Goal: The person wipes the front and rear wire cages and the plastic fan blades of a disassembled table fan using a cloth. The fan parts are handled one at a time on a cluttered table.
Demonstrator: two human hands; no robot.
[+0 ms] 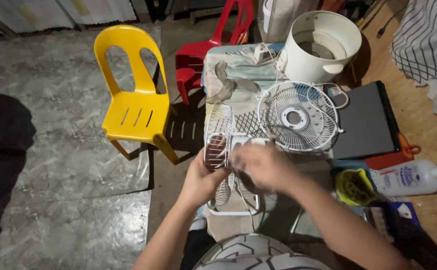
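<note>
My left hand (202,181) grips the near edge of a white wire fan guard (217,150), which stands tilted on its side over my lap. My right hand (261,167) is blurred and rests over the middle of that guard, above a dark round part. Whether its fingers hold anything I cannot tell. A second round wire guard (298,117) lies flat on the cloth-covered table (238,70) just beyond my hands. A grey fan blade (228,82) lies further back on the cloth.
A white round tub-like housing (321,45) stands at the back of the table. A dark flat box (366,122), a white bottle (411,178) and a yellow-green cloth (353,186) lie to the right. A yellow chair (133,100) and a red chair (213,45) stand to the left.
</note>
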